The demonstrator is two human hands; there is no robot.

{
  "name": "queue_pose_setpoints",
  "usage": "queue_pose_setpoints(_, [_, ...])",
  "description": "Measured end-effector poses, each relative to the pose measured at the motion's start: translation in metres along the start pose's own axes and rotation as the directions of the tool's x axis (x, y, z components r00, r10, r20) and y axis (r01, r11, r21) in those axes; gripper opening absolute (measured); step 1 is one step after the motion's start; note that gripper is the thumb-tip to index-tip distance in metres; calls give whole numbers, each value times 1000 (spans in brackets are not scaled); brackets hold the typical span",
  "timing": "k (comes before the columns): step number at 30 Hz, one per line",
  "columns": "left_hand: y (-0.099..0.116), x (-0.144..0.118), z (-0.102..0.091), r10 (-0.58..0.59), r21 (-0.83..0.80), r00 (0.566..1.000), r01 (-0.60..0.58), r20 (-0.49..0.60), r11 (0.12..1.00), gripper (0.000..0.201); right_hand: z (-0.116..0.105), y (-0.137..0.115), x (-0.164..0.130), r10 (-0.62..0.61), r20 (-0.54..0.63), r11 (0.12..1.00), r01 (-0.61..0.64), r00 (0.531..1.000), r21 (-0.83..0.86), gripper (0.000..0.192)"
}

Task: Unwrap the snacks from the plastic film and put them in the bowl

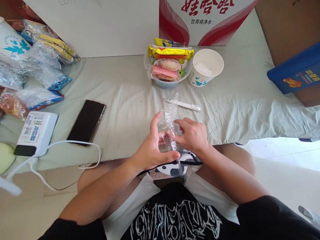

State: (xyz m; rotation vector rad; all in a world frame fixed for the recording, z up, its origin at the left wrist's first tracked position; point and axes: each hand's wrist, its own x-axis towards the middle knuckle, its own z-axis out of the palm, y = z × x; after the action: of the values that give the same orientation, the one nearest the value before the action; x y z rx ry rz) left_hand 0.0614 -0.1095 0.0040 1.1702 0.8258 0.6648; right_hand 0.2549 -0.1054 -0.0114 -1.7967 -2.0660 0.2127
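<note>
Two bare hands meet at one clear plastic wrapper in the head view, near the front edge of the cloth-covered surface: the left hand is spread around it; whether the right hand pinches it, I cannot tell. Just beyond lie one white-handled knife, one bowl of wrapped snacks and one of two leaf-printed paper cups. Leftward are one smartphone and one white device, its label illegible. One carton reads 饮用纯净水.

A black short-sleeved T-shirt bears scrawled white lettering across its front, above white shorts.
</note>
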Motion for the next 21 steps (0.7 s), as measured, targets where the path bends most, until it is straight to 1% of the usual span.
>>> queue_pose_setpoints(3, [5, 9, 2, -99, 41, 992, 102, -85, 994, 127, 1, -4, 1, 30, -1, 997, -30, 1000, -70, 50])
queue_pose_setpoints(5, [8, 15, 3, -125, 62, 979, 136, -164, 989, 114, 0, -3, 2, 31, 10, 997, -30, 999, -68, 47])
queue_pose_setpoints(6, [8, 18, 3, -122, 71, 970, 139, -210, 988, 105, -1, -2, 2, 17, 15, 999, -16, 1000, -41, 44])
queue_pose_setpoints(7, [8, 20, 3, -114, 76, 961, 137, -254, 988, 94, -2, -1, 3, -12, 20, 1000, 12, 1000, 12, 41])
queue_pose_setpoints(9, [6, 26, 2, -94, 52, 940, 118, -328, 992, 68, -5, 2, 4, -94, 22, 979, 89, 995, 182, 36])
queue_pose_setpoints(11, [6, 30, -1, -89, -36, 929, 81, -360, 996, 48, -11, 4, 4, -143, 2, 918, 132, 990, 375, 33])
queue_pose_setpoints(13, [8, 33, -5, -122, -169, 928, 66, -351, 983, 40, -17, 5, 5, -115, -13, 837, 104, 993, 537, 30])
queue_pose_setpoints(15, [13, 34, -10, -187, -292, 930, 92, -316, 952, 41, -24, 5, 4, -50, 0, 738, 37, 999, 674, 30])
queue_pose_setpoints(17, [18, 33, -15, -241, -384, 938, 132, -251, 914, 50, -28, 6, 2, 17, 21, 620, -27, 1000, 784, 29])
queue_pose_setpoints(19, [22, 31, -18, -251, -435, 952, 155, -173, 887, 66, -30, 8, -1, 68, -4, 520, -32, 998, 854, 25])
queue_pose_setpoints(21, [23, 28, -20, -234, -461, 967, 165, -96, 872, 84, -31, 9, -5, 94, -65, 464, 14, 994, 886, 23])
